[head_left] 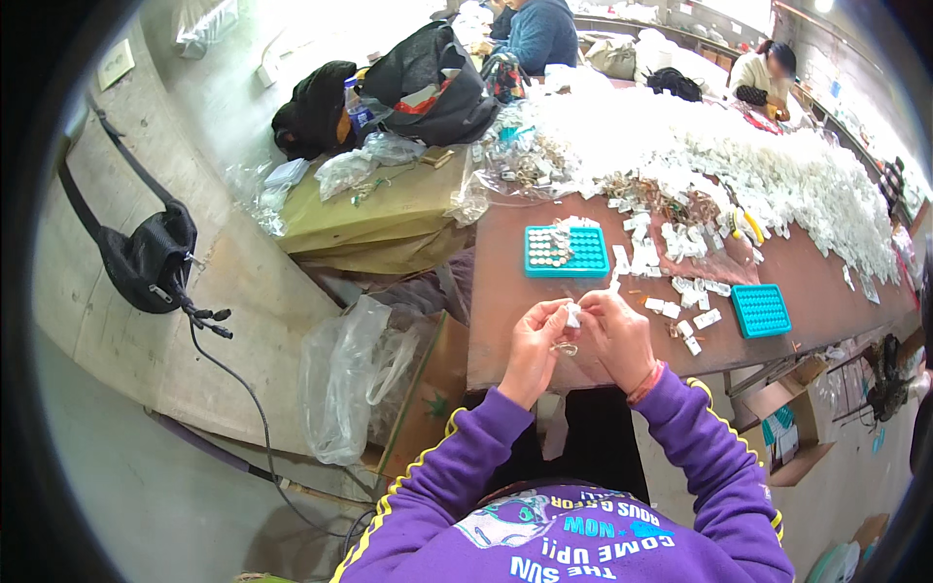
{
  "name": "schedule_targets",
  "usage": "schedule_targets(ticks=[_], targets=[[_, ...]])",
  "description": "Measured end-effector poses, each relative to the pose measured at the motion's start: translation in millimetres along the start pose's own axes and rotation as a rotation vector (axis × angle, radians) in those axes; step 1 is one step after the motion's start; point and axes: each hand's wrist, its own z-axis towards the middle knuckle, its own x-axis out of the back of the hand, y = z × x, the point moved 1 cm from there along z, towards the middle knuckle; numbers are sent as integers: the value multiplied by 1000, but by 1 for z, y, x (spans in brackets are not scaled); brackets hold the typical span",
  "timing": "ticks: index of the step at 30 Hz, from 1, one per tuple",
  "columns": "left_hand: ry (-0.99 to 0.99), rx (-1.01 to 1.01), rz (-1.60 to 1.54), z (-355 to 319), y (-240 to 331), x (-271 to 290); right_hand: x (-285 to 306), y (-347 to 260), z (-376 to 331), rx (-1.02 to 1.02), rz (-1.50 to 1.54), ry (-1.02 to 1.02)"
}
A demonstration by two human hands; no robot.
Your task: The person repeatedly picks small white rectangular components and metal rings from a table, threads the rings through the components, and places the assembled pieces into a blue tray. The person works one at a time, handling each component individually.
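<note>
Held together above the table edge (pixel 505 374): left hand (pixel 533 352) and right hand (pixel 616 335), fingertips of both pinched on a small white packet (pixel 573 315), raised close for a clear look. Dangling just beneath the fingers, a small metal ring (pixel 565 348). Beyond the fingertips, within easy reach, a teal tray (pixel 567 252) partly filled with pieces, and loose white packets (pixel 680 311) to the right.
</note>
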Motion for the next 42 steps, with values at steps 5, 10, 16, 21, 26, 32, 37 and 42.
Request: schedule_targets(ticks=[5,10,16,21,26,32,37,42], targets=[[-819,-971,1114,-26,34,-41,52,-10,-44,-225,267,293],[-988,-1093,1178,10,53,-70,64,-16,-74,-254,270,263],[-619,-582,891,-18,12,-81,71,-13,-71,-193,300,344],[-340,40,389,-46,-5,-73,70,-14,-73,-128,285,294],[-280,111,317,-55,-5,-62,69,-20,-74,-104,191,230],[-206,152,178,-63,-3,-67,68,-32,-69,-107,138,201],[-203,145,222,-62,-11,-55,66,-32,-69,-51,89,141],[-327,215,405,-48,3,-62,74,-20,-72,-31,48,105]])
